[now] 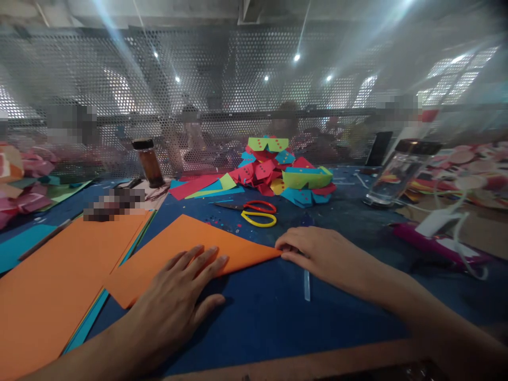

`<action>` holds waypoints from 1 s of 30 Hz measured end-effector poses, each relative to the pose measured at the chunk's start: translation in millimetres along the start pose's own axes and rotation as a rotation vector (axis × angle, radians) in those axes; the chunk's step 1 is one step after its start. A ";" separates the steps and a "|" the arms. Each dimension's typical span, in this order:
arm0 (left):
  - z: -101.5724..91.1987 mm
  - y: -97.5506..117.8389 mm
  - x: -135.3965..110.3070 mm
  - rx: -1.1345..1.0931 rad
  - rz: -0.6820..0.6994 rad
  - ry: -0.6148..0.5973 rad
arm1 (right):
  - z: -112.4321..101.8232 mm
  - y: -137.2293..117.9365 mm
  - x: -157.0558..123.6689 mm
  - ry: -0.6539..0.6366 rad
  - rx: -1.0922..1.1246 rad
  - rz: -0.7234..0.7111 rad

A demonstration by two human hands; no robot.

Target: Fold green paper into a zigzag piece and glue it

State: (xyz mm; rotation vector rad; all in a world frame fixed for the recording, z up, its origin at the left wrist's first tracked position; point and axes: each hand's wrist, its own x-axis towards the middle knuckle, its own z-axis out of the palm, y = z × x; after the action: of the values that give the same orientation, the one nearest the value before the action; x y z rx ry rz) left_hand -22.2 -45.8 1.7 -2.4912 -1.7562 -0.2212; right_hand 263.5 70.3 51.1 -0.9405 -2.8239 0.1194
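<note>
A sheet of orange paper point(174, 243), folded to a long point on the right, lies on the blue table point(254, 328). My left hand point(186, 286) rests flat on the paper with its fingers spread. At the pointed end, my right hand point(313, 248) pinches the tip of the paper between thumb and fingers. Just beyond the paper lies a pair of scissors point(254, 211) with one red and one yellow handle loop. A narrow clear strip point(307, 286) is on the table below my right hand.
On the left lies a stack of coloured sheets, orange on top point(51, 296). Folded, dotted paper pieces point(270, 169) are piled at the back. A dark-filled bottle point(148, 164) and a clear bottle point(397, 174) stand there too. A purple object point(436, 243) with a white cable lies right.
</note>
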 end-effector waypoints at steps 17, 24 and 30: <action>-1.0 1.9 0.0 -0.017 -0.001 0.027 | -1.1 1.0 0.3 0.015 0.006 -0.020; 0.8 -0.1 -1.2 0.018 0.011 0.046 | -3.3 -0.4 0.2 0.014 0.012 0.028; 2.2 -1.6 -3.0 0.047 0.016 0.041 | -1.4 -0.4 0.3 0.010 0.004 0.009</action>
State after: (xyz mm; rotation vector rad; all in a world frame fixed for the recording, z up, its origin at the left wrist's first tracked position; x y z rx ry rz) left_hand -24.5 -47.7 -1.0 -2.4494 -1.7045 -0.2258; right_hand 263.3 70.2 52.6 -0.9499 -2.8095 0.1207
